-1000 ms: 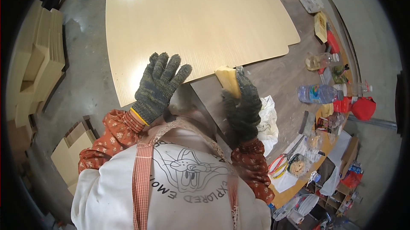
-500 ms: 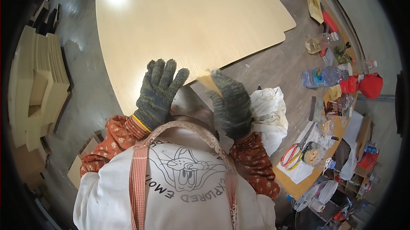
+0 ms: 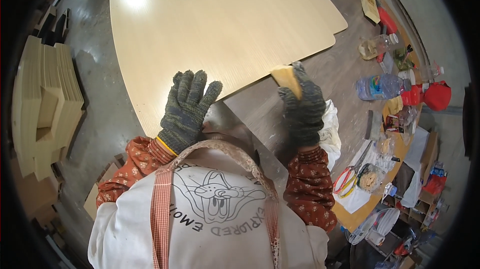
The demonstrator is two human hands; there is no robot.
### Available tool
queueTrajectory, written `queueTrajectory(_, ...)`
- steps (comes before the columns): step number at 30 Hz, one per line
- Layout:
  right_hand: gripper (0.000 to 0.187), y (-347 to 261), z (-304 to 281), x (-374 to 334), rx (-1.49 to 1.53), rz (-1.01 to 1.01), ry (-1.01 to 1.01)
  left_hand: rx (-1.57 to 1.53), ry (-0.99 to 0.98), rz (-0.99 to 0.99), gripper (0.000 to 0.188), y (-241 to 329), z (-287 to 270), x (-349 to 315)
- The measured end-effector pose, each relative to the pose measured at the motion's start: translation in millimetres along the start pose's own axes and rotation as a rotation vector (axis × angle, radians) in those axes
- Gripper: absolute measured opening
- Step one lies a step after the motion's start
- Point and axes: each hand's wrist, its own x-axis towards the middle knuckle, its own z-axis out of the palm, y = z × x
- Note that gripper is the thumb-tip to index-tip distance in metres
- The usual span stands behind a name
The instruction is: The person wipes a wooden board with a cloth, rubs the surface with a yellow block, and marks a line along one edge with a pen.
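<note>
A large pale wood-grain panel (image 3: 215, 29) lies on the brown-grey tabletop. My left hand (image 3: 187, 109), in a dark green-grey knit glove, rests flat on the panel's near part with its fingers spread. My right hand (image 3: 304, 109), gloved the same way, grips a tan-yellow piece (image 3: 286, 79) that looks like folded sandpaper, at the panel's near right edge. Whether the piece touches the edge, I cannot tell. A crumpled white cloth (image 3: 331, 129) lies just right of my right hand, partly hidden behind it.
On the right, a wooden ledge (image 3: 357, 214) carries plastic bottles (image 3: 377, 87), scissors (image 3: 351, 171) with red and yellow handles, and a red container (image 3: 435, 97). Stacked cut boards (image 3: 55, 89) stand on the floor at left. Shelving with clutter (image 3: 420, 214) is at lower right.
My right hand has moved to the right along the panel's near edge with the tan-yellow piece, now covering more of the white cloth. My left hand stays in place.
</note>
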Motion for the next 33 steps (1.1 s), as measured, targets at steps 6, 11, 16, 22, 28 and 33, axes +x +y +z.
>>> queueTrajectory(6,0.027,-21,21,-2,0.025,-0.188,-0.234,-0.055,-0.027,-0.018,0.088,0,-3,0)
queueTrajectory(11,0.051,0,0,8,0.074,0.106,0.106,-0.033,-0.037,-0.014,0.088,-1,-4,0)
queueTrajectory(16,0.033,-22,16,-4,-0.059,-0.193,-0.048,-0.004,-0.007,-0.002,0.085,-2,0,-1)
queueTrajectory(22,0.053,-8,-6,7,0.364,0.355,0.254,0.034,-0.010,-0.003,0.084,-1,-2,-2)
queueTrajectory(28,0.052,5,-14,-11,1.537,0.757,0.137,-0.023,-0.038,-0.023,0.085,2,-6,2)
queueTrajectory(33,0.048,2,-13,-23,1.592,0.847,0.205,0.045,-0.009,0.006,0.086,0,-4,0)
